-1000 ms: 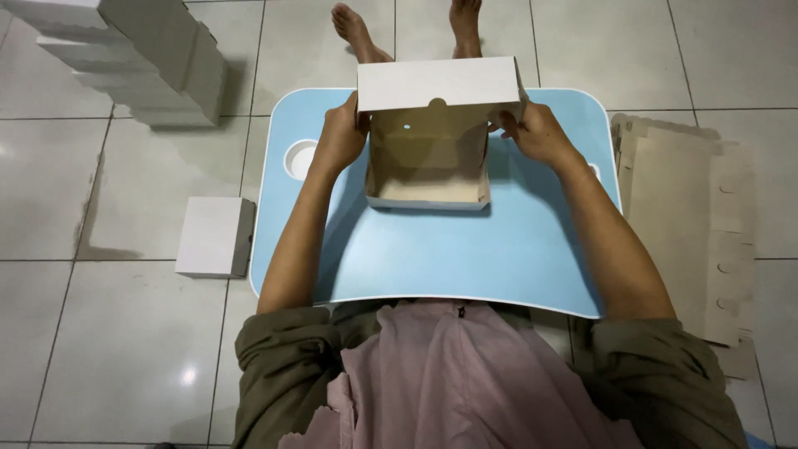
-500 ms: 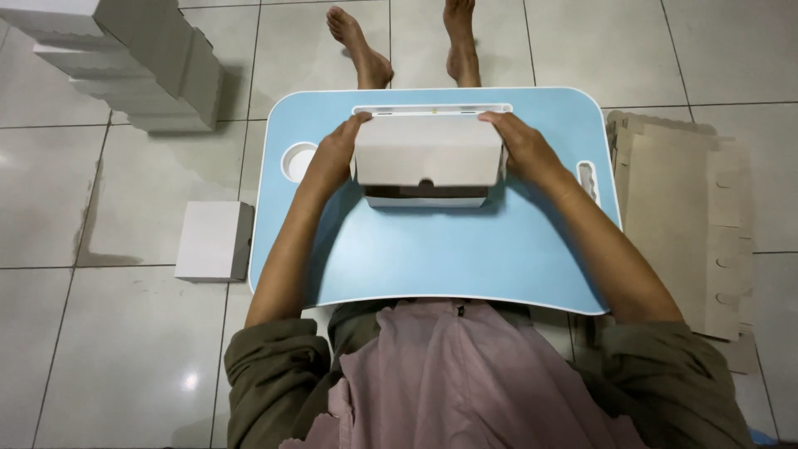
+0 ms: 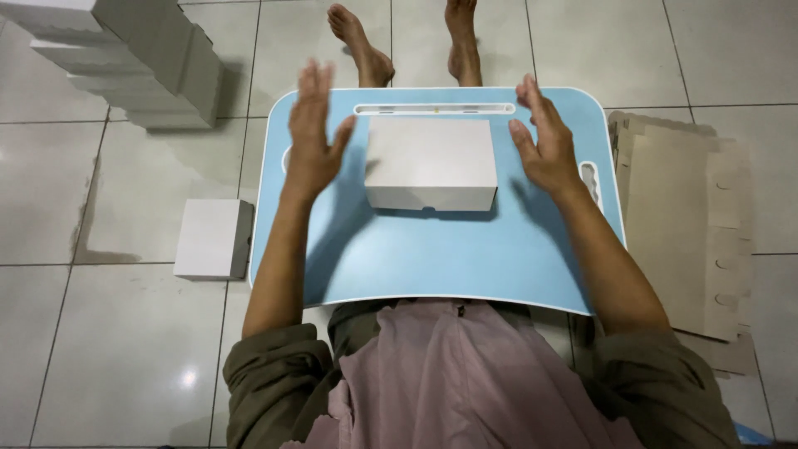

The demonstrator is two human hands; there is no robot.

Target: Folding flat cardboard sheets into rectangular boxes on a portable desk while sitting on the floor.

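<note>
- White closed box [image 3: 431, 163] sits flat on blue lap tray [image 3: 432, 258], centred, near the far edge, just short of the long slot [image 3: 434, 109]. Lid down, small thumb notch at near edge.
- L hand [image 3: 312, 141] open, fingers spread, raised just beside box's left side, not touching. Grips nothing.
- R hand [image 3: 542, 141] open too, palm turned inward, just beside box's right side, apart from it. Empty.
- Risk 1: tray looks propped over the lap w/ bare feet [image 3: 407, 41] beyond the far edge. A knee shift could tilt the tray, and the box, held by nobody, may slide toward the slot or off.
- Risk 2: hands flank the box closely. A careless sweep by either could knock it sideways; box looks light (thin card), so prob. skids easily on the smooth tray.
- Risk 3: can't tell if lid tab is fully tucked. If not, lid may spring open when the box is picked up by the top.
- Risk 4: stack of white boxes [image 3: 125, 58] on tiled floor, far left, looks stepped and uneven; one more set on carelessly might topple it.
- Single white box [image 3: 213, 239] on floor just left of tray; an elbow or tray edge could nudge it.
- Flat brown card blanks [image 3: 686, 224] piled at right, near R forearm; a reach across could drag or bend the top sheet.
</note>
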